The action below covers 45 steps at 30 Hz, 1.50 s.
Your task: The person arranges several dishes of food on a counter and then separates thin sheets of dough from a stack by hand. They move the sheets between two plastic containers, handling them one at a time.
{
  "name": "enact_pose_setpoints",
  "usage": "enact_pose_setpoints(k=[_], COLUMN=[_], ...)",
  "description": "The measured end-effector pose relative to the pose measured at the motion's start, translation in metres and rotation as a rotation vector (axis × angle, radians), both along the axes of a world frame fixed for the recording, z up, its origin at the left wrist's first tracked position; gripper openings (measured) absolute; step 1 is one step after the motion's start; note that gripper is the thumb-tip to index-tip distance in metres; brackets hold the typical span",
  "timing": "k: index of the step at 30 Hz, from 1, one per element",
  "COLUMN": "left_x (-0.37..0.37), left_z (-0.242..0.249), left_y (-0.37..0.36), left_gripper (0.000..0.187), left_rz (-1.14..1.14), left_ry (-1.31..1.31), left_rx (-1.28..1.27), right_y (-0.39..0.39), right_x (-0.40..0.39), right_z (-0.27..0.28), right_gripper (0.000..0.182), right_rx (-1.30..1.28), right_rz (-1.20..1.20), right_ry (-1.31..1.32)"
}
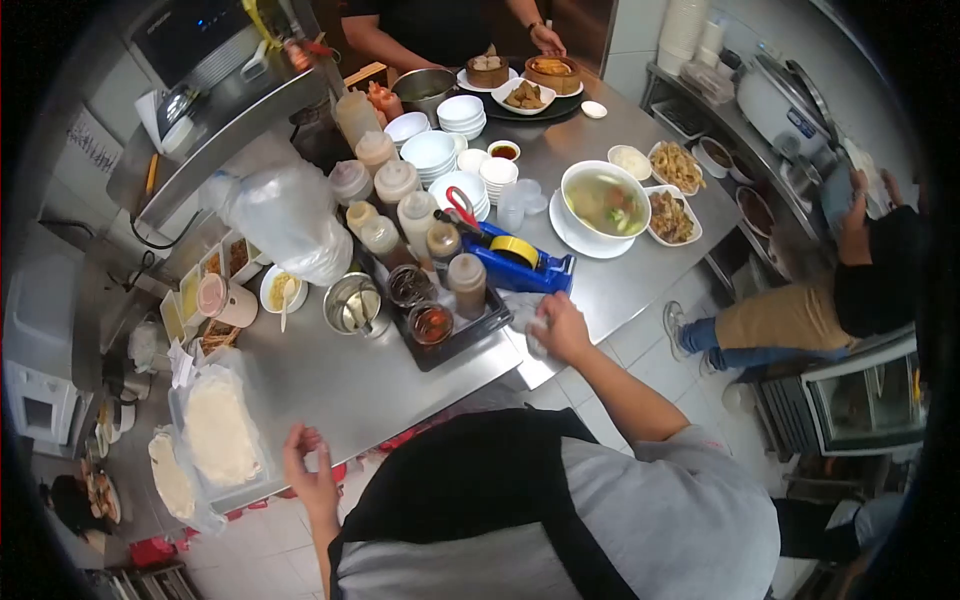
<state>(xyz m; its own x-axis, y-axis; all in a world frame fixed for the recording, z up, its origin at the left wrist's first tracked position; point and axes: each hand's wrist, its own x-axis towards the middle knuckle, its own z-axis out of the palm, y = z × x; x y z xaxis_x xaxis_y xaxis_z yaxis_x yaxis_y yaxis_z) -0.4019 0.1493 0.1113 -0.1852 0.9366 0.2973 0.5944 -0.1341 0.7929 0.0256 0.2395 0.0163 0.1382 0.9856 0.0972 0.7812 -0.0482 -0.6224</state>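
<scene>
My right hand (560, 328) is closed on a whitish cloth or plastic (530, 318) on the steel counter (370, 400), just below a blue tape dispenser (510, 262) with yellow tape. Left of it, a black tray (455, 340) holds several squeeze bottles (467, 285) and a glass jar of red sauce (430, 324). Over the counter's front edge, my left hand (308, 455) is raised, fingers apart, holding nothing. The nearest thing to it is a plastic container of pale dough sheets (222, 425).
A bowl of soup (605, 200) sits on a plate, near fried food (677, 167) and stacked bowls (428, 152). Across the counter a person (440, 35) reaches towards steamer baskets (552, 70). Another person (870, 270) stands at the right by a shelf (740, 115).
</scene>
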Motion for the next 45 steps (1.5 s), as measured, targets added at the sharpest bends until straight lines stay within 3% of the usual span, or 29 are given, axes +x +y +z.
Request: enact_pose_setpoints(k=[5, 8, 10, 11, 14, 16, 18, 21, 23, 24, 25, 27, 30, 33, 36, 39, 42, 43, 45], left_x=[0.106, 0.142, 0.153, 0.150, 0.167, 0.173, 0.162, 0.168, 0.169, 0.176, 0.183, 0.192, 0.245, 0.301, 0.347, 0.367, 0.376, 0.377, 0.388], left_z=[0.002, 0.014, -0.015, -0.024, -0.012, -0.004, -0.021, -0.043, -0.054, -0.055, -0.057, -0.063, -0.054, -0.041, -0.040, -0.047, -0.038, -0.038, -0.028], left_y=[-0.009, -0.021, -0.026, -0.027, -0.025, -0.023, -0.028, -0.057, -0.070, -0.073, -0.075, -0.077, -0.060, -0.042, -0.042, -0.064, -0.080, -0.084, -0.083], left_gripper=[0.048, 0.058, 0.062, 0.064, 0.069, 0.072, 0.074, 0.039, 0.023, 0.016, 0.009, 0.008, 0.009, 0.009, 0.006, 0.008, 0.011, 0.011, 0.012], left_rz=[-0.238, -0.255, -0.255, -0.278, -0.376, -0.435, -0.489, -0.287, -0.193, -0.140, -0.086, 0.008, 0.100, 0.114, 0.234, 0.370, 0.464, 0.507, 0.583], left_ry=[-0.128, -0.053, -0.136, -0.161, -0.269, -0.004, 0.130, 0.107, 0.109, 0.120, 0.127, 0.188, 0.137, 0.128, 0.050, 0.084, 0.161, 0.140, 0.076], left_rx=[-0.236, -0.668, -0.610, -0.604, -0.636, -0.590, -0.576, -0.457, -0.421, -0.411, -0.401, -0.301, -0.240, -0.190, -0.185, -0.173, -0.205, -0.257, -0.358], right_y=[-0.025, -0.049, -0.073, -0.085, -0.103, -0.104, -0.077, -0.002, 0.064, 0.093, 0.134, 0.218, 0.282, 0.350, 0.402, 0.430, 0.447, 0.422, 0.389], right_x=[0.033, 0.075, 0.098, 0.106, 0.121, 0.137, 0.166, 0.205, 0.245, 0.250, 0.273, 0.318, 0.338, 0.382, 0.412, 0.425, 0.433, 0.413, 0.396], right_z=[0.049, 0.088, 0.073, 0.070, 0.078, 0.084, 0.097, 0.135, 0.135, 0.156, 0.153, 0.137, 0.158, 0.120, 0.079, 0.054, 0.053, 0.082, 0.112], right_gripper=[0.039, 0.042, 0.047, 0.048, 0.052, 0.053, 0.052, 0.048, 0.036, 0.033, 0.032, 0.035, 0.038, 0.036, 0.034, 0.028, 0.026, 0.023, 0.018], right_rx=[-0.036, -0.543, -0.507, -0.516, -0.460, -0.318, -0.369, -0.418, -0.136, -0.146, -0.100, -0.066, -0.456, -0.475, -0.375, -0.302, -0.285, -0.201, -0.258], right_rz=[0.255, 0.435, 0.498, 0.473, 0.444, 0.507, 0.560, 0.527, 0.509, 0.521, 0.412, 0.411, 0.198, 0.109, -0.148, -0.357, -0.083, -0.037, 0.295], right_ry=[0.279, 0.074, -0.069, -0.014, 0.032, -0.084, -0.054, -0.023, -0.124, 0.143, -0.104, -0.128, -0.074, 0.362, 0.833, 0.960, 0.839, 0.854, 0.811])
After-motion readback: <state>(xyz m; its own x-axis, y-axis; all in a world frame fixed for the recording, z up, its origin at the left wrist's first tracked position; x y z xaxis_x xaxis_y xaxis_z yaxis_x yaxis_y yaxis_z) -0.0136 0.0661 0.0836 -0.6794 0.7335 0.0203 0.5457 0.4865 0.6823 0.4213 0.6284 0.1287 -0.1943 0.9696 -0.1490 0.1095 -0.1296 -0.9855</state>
